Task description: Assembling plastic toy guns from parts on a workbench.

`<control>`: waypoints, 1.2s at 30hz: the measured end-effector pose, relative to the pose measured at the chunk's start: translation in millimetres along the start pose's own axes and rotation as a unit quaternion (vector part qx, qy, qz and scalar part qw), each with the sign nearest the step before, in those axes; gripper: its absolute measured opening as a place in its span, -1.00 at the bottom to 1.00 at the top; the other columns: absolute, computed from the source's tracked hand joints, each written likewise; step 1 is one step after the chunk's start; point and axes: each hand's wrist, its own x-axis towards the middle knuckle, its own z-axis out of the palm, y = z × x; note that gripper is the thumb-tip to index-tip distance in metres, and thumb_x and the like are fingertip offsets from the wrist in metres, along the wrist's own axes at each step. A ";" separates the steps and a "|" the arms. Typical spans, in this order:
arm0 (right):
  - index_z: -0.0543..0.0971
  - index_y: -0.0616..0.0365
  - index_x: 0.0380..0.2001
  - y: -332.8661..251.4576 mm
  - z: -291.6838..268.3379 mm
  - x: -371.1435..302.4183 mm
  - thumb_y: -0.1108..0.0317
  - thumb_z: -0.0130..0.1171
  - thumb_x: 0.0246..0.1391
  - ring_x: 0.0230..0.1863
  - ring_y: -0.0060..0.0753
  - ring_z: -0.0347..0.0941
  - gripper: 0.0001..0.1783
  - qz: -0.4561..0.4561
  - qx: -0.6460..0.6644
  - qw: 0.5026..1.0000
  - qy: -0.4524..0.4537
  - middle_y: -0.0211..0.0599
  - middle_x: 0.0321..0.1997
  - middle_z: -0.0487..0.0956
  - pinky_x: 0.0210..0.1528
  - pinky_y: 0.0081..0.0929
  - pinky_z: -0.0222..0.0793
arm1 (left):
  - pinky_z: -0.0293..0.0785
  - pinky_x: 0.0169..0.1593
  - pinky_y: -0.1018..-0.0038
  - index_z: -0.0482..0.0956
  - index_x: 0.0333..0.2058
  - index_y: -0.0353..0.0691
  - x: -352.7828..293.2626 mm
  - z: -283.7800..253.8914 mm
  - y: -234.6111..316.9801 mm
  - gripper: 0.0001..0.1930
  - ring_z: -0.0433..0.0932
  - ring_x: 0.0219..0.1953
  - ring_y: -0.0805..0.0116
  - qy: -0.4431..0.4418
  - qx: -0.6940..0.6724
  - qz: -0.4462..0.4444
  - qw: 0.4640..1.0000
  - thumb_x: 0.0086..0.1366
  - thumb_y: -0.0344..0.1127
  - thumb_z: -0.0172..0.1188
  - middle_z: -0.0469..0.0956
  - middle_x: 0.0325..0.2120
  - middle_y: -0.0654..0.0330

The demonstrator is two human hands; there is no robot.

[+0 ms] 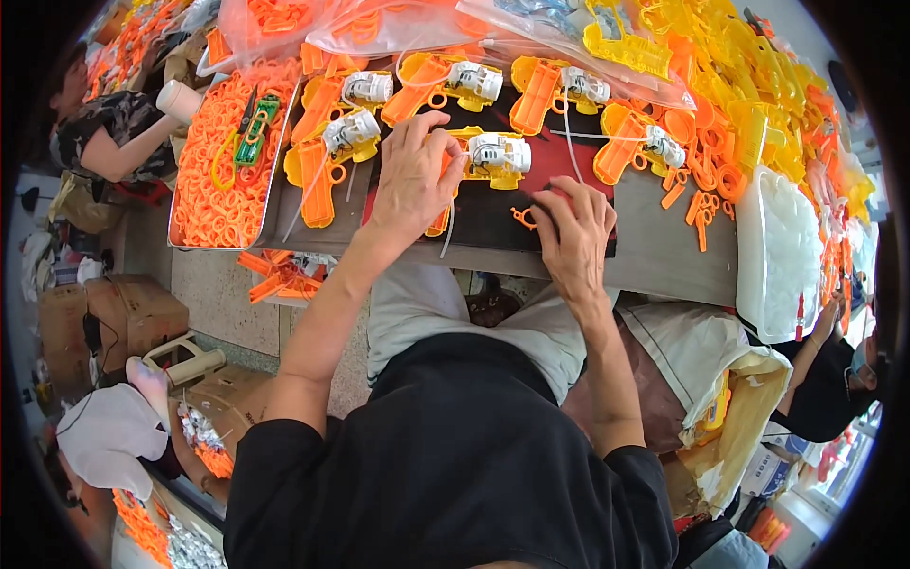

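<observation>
My left hand (415, 185) is closed over the orange handle end of a toy gun half (498, 156), which lies on a black and red mat (578, 156). This half has a yellow shell with a white motor unit and a pale wire; my fingers hide much of its handle. To the right, my right hand (576, 226) is bent low over the mat. Its thumb and fingertips are at a small orange ringed part (523, 219), seemingly pinching it. Further similar toy gun halves (550, 95) with white units lie along the far side and left of my hands.
At left, a metal tray (172, 213) holds many orange rings, a green circuit board (256, 133) and cutters. Yellow shells (758, 104) are heaped at right, beside a white plastic bin (779, 256). Loose orange parts (703, 204) lie nearby. Other people sit left and right.
</observation>
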 end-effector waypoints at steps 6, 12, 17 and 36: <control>0.69 0.03 -0.06 11.5 -0.9 -1.2 0.39 0.42 -0.04 -0.02 -0.29 0.48 -0.61 -0.197 -0.006 0.975 -0.102 -0.43 -0.02 0.62 0.15 -0.21 0.23 | 0.32 0.25 0.14 0.44 -0.18 -0.24 -11.2 17.6 -9.5 -0.79 0.43 0.17 0.02 -0.011 -0.103 0.001 0.995 0.32 -0.37 0.29 0.44 0.09 0.02; 0.70 0.02 -0.15 -36.2 20.6 11.1 0.35 0.45 -0.06 -0.12 -0.32 0.50 -0.66 -0.156 0.054 0.986 0.040 -0.48 -0.15 0.66 0.06 -0.28 0.23 | 0.25 0.30 0.13 0.39 -0.13 -0.24 -15.7 22.3 0.0 -0.81 0.39 0.20 -0.02 0.005 -0.117 -0.024 0.993 0.36 -0.43 0.21 0.44 0.09 -0.02; 0.71 0.03 -0.19 -41.9 47.7 13.6 0.32 0.47 -0.07 -0.10 -0.34 0.47 -0.69 -0.178 0.012 0.982 0.053 -0.53 -0.14 0.66 0.11 -0.26 0.19 | 0.25 0.30 0.12 0.39 -0.12 -0.25 -16.3 22.6 -2.8 -0.79 0.39 0.19 -0.03 0.008 -0.107 -0.016 0.994 0.35 -0.44 0.21 0.43 0.10 -0.03; 0.65 0.11 -0.11 -32.2 27.9 33.7 0.39 0.33 -0.12 -0.01 -0.35 0.45 -0.60 -0.339 -0.091 0.935 -0.052 -0.45 -0.03 0.58 0.15 -0.15 0.20 | 0.33 0.19 0.21 0.43 -0.25 -0.28 -0.7 14.6 -16.4 -0.74 0.42 0.05 0.03 -0.052 -0.196 -0.070 0.977 0.28 -0.33 0.35 0.45 -0.13 0.03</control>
